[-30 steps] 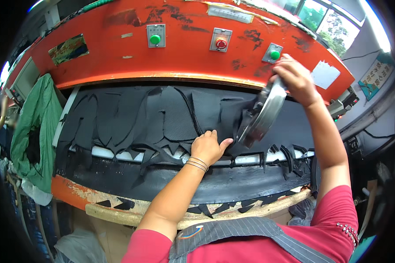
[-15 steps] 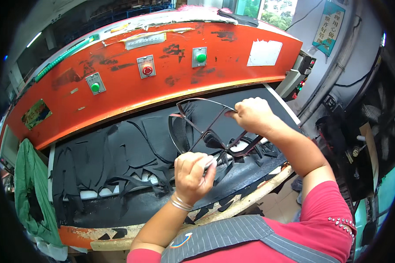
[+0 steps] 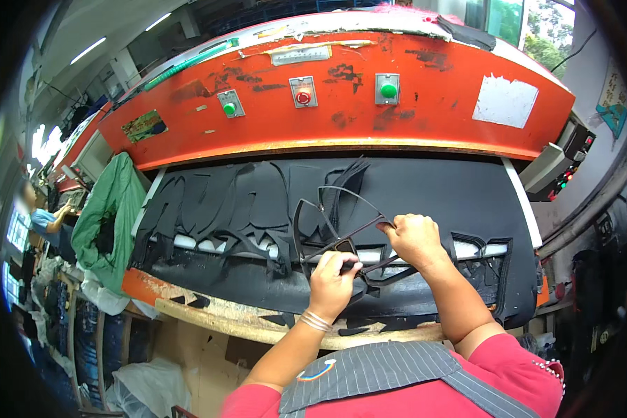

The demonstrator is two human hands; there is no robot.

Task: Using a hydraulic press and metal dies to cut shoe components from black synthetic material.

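Observation:
A dark metal cutting die (image 3: 345, 244), a frame of curved blades with cross bars, is held tilted above the black sheet material (image 3: 439, 184). My right hand (image 3: 416, 240) is closed around its far right edge. My left hand (image 3: 333, 282) is closed at its near left part, fingers curled in; the fingertips are partly hidden, and something dark shows beside the thumb. Behind the die, a stack of thin black pieces (image 3: 346, 188) stands on the sheet. Cut black strips (image 3: 258, 244) lie to the left, with white showing through gaps.
An orange press beam (image 3: 425, 129) with two green buttons and a red one spans the back. Green cloth (image 3: 111, 216) hangs at the left end. A worn wooden edge (image 3: 244, 324) runs along the front. A control box (image 3: 561, 164) stands right; another person (image 3: 45, 219) is far left.
The view has swung left, so the press appears farther right. Both hands still hold the die, which has tilted differently and come lower over the sheet. A cut-out gap at right now shows.

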